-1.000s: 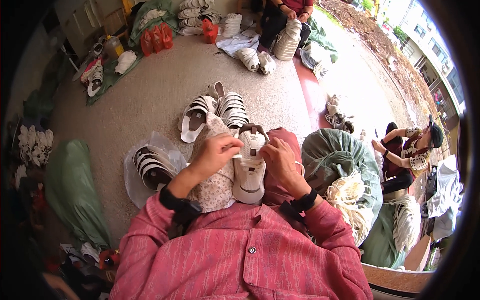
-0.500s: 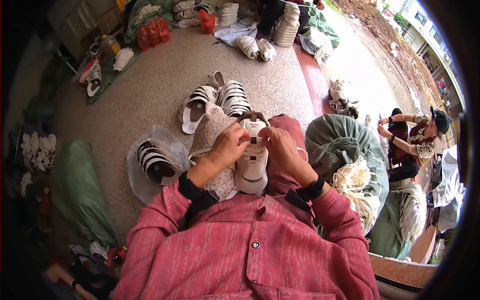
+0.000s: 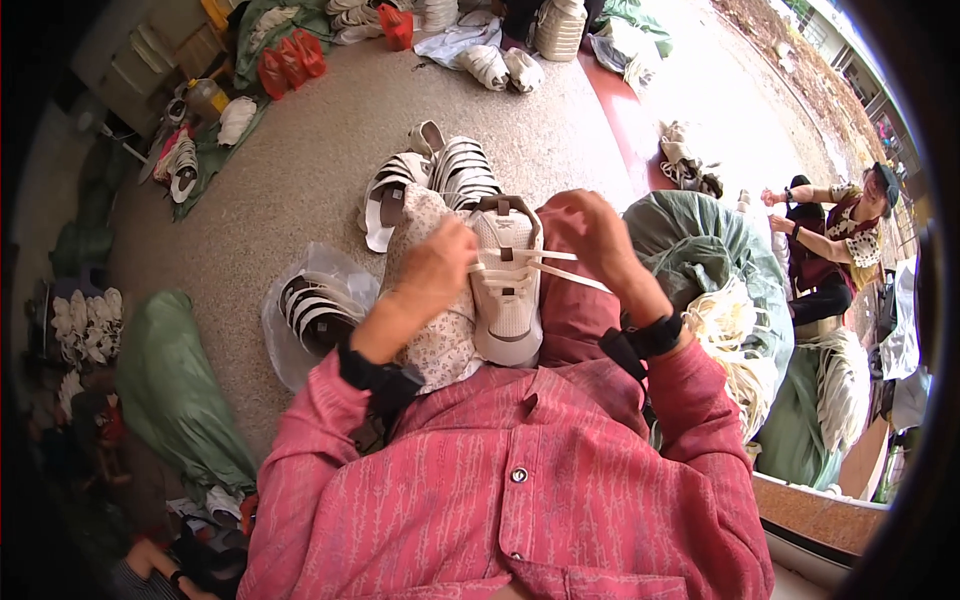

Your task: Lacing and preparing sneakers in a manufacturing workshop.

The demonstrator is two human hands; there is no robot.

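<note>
On the lap, we see the pale shoe (image 3: pixel 508 322), partly laced by our judgement: the lace (image 3: pixel 572 277) crosses it, no knot showing. Blur keeps us from telling whether left hand (image 3: pixel 438 268) or right hand (image 3: pixel 598 238) has its grip closed on a strand.

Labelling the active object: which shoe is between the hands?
The single pale shoe on the lap, two lace strands extending off its right side; the stacked shoes beyond it are on the floor.
</note>
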